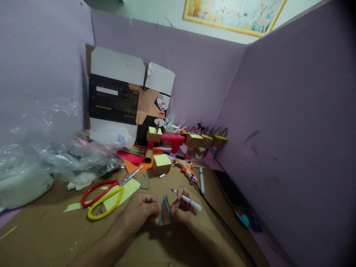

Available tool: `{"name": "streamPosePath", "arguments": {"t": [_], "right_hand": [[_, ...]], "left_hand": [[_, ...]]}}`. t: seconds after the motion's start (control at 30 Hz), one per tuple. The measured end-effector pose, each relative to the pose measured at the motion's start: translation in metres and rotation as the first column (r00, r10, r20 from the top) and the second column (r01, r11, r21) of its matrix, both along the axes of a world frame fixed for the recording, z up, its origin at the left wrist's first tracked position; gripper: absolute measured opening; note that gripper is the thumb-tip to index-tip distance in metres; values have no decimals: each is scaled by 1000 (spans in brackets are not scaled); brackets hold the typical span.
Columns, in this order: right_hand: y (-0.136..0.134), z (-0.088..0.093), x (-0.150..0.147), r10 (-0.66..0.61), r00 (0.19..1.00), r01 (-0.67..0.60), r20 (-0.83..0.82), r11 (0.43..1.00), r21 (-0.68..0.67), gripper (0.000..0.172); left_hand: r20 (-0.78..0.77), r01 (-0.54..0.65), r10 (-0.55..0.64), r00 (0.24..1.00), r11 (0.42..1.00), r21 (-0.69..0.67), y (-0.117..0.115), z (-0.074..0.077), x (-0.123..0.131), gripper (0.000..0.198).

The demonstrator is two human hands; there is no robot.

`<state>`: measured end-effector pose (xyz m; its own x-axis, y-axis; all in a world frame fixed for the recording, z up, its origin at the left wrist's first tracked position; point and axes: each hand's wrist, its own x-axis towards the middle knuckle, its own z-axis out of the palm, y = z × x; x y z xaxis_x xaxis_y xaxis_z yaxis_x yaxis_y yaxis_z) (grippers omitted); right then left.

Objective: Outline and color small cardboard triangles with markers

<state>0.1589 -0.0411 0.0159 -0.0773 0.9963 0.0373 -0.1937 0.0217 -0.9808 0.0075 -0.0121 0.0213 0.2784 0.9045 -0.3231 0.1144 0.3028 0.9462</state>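
Between my two hands is a small triangular cutout with a teal edge and a brownish middle. My left hand pinches its left side between thumb and fingers. On the right side, my right hand touches the cutout with thumb and fingertip, and it also holds a white marker with a purple tip, slanting up to the left. To the left lie scissors with one red and one yellow handle, blades partly apart, over pale yellow paper. Another teal-edged triangle rests beyond my left hand.
A cardboard cube with a yellow top stands ahead, near a patterned glue gun whose cord runs right. A blue-and-white marker, a dark phone-like slab, cat-like box figures and plastic bags surround the work area.
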Motion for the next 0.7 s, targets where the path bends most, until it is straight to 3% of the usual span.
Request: {"name": "streamPosePath", "arguments": {"t": [0.1,0.23,0.33,0.4,0.5,0.7], "right_hand": [[1,2,8,-114,989,106,97,991,82,14],[-7,-1,24,-335,930,314,154,938,145,36],[-22,-11,28,-429,864,413,265,903,116,41],[-34,-19,26,-428,835,419,347,902,103,36],[-45,-26,18,-352,869,358,349,932,49,29],[-41,-27,10,-221,909,223,353,974,37,24]], "left_hand": [[-79,3,-2,997,1000,13,1,-3,1,10],[-317,67,-57,947,998,20,3,-10,1,11],[-432,143,-102,896,988,62,5,-17,0,14],[-468,160,-102,878,984,85,7,-21,-1,15],[-503,175,-105,858,980,94,8,-26,-2,14],[-530,196,-108,841,974,113,9,-29,-4,13]]}}
